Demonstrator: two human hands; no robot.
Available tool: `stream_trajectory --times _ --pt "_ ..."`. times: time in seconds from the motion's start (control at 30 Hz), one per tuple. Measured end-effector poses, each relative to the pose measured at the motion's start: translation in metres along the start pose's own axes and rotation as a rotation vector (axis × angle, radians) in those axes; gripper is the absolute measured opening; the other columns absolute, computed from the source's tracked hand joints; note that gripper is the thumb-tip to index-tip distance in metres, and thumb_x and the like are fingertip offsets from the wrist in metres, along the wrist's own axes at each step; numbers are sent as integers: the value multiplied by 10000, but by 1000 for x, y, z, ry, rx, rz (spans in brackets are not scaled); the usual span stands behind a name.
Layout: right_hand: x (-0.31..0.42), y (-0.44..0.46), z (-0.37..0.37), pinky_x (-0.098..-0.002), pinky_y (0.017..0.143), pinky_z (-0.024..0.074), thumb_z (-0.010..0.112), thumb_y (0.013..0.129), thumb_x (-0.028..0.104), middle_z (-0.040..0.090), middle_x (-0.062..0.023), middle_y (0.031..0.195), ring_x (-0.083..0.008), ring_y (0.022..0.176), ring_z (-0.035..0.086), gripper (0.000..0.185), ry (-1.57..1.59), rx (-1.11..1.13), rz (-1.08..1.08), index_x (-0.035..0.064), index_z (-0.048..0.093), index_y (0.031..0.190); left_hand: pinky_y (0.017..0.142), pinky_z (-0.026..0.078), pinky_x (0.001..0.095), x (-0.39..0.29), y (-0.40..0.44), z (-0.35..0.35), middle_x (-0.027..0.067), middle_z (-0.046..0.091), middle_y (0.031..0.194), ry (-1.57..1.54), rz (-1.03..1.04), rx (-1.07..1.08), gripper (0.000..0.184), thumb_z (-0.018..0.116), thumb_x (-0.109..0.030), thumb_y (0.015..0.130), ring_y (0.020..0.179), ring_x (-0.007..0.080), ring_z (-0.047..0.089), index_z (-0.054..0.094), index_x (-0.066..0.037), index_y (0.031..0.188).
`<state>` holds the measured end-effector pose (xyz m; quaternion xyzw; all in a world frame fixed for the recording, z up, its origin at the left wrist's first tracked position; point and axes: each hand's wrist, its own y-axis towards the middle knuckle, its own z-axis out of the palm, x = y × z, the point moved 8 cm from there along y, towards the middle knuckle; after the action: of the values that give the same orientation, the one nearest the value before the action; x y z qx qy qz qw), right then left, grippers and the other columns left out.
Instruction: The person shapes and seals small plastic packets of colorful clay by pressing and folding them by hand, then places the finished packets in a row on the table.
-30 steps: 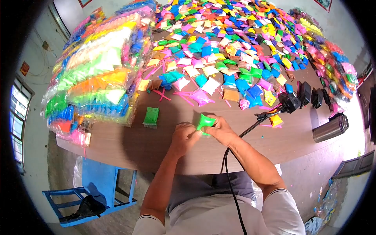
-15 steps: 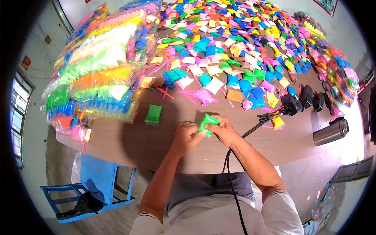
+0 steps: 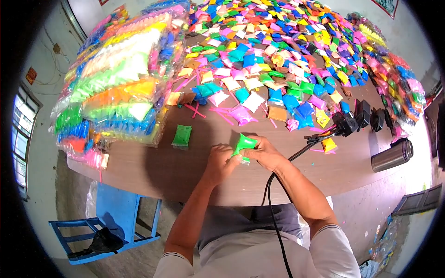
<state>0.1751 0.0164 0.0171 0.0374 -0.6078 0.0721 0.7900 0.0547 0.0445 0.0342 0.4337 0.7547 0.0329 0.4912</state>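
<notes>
A bright green packet (image 3: 244, 143) is held up over the near part of the brown table (image 3: 194, 180). My left hand (image 3: 221, 160) has its fingers curled, with the thumb against the packet's lower left edge. Opposite it, my right hand (image 3: 264, 153) pinches the packet's right side between thumb and fingers. A second green packet (image 3: 181, 136) lies on the table, to the left of my hands. Beyond my hands, packets in many colours spread over the table, a pink packet (image 3: 241, 114) and a white packet (image 3: 253, 101) among the nearest.
Large clear bags of packets (image 3: 116, 88) are stacked at the left, more bags (image 3: 394, 78) at the right. Black plugs (image 3: 345, 124) with a cable running beside my right forearm and a steel flask (image 3: 392, 156) stand right. A blue chair (image 3: 116, 208) is at the lower left.
The green packet has tilted and shifted slightly between my fingers. Both hands stay in nearly the same place, still holding it. The camera view has moved a little.
</notes>
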Motion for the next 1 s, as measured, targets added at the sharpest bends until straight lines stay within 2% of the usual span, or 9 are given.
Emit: stream_trajectory --times 0.07,0.3,0.33,0.37,0.43,0.5,0.7,1.0 --pt "-12 2 -5 -252 763 469 673 854 63 641 6 936 -74 852 571 195 -22 38 4 43 625 1042 612 335 431 -4 0 0 130 459 598 16 20 5 415 592 -342 851 603 327 464 459 -39 601" --pt "-15 -1 -8 -257 764 478 666 839 38 645 4 931 -81 842 588 219 45 -62 6 43 620 1053 656 375 412 -6 -1 -2 115 512 625 21 16 -13 363 532 -321 879 635 322 501 538 -44 645" --pt "-12 -1 -7 -251 745 465 648 834 45 640 10 902 -76 821 575 180 98 -70 11 46 627 1013 656 375 412 -6 -1 -2 115 512 625 21 16 -13 363 532 -321 879 635 322 501 538 -44 645" --pt "-10 -2 -6 -246 727 451 630 829 52 636 16 873 -70 801 562 143 150 -79 15 49 633 972 667 387 410 -3 -2 -3 117 530 638 -27 -21 -30 358 510 -306 893 650 321 515 554 -43 653" --pt "-11 -2 -9 -246 739 454 625 828 49 644 10 891 -75 811 567 164 184 -69 26 48 636 992 677 398 409 0 -3 -5 119 547 652 -75 -56 -48 358 489 -290 906 665 320 529 570 -42 662" --pt "-13 0 -9 -247 751 456 620 826 47 652 4 909 -80 821 572 186 218 -57 37 48 639 1011 682 410 414 20 -8 -2 128 558 661 -302 -317 -34 373 457 -261 929 682 322 543 575 -33 659" --pt "-6 -1 -6 -251 801 463 620 827 50 662 -17 962 -95 877 591 278 169 -34 3 35 631 1104 671 408 423 4 0 -3 131 555 652 -154 -161 -1 399 429 -249 946 671 326 536 572 -26 647" --pt "0 -3 2 -264 842 458 621 834 32 647 -15 1003 -100 916 582 296 31 25 -15 28 620 1130 720 389 436 0 0 -3 128 546 670 -104 -132 32 363 429 -229 930 707 334 527 547 -44 641"
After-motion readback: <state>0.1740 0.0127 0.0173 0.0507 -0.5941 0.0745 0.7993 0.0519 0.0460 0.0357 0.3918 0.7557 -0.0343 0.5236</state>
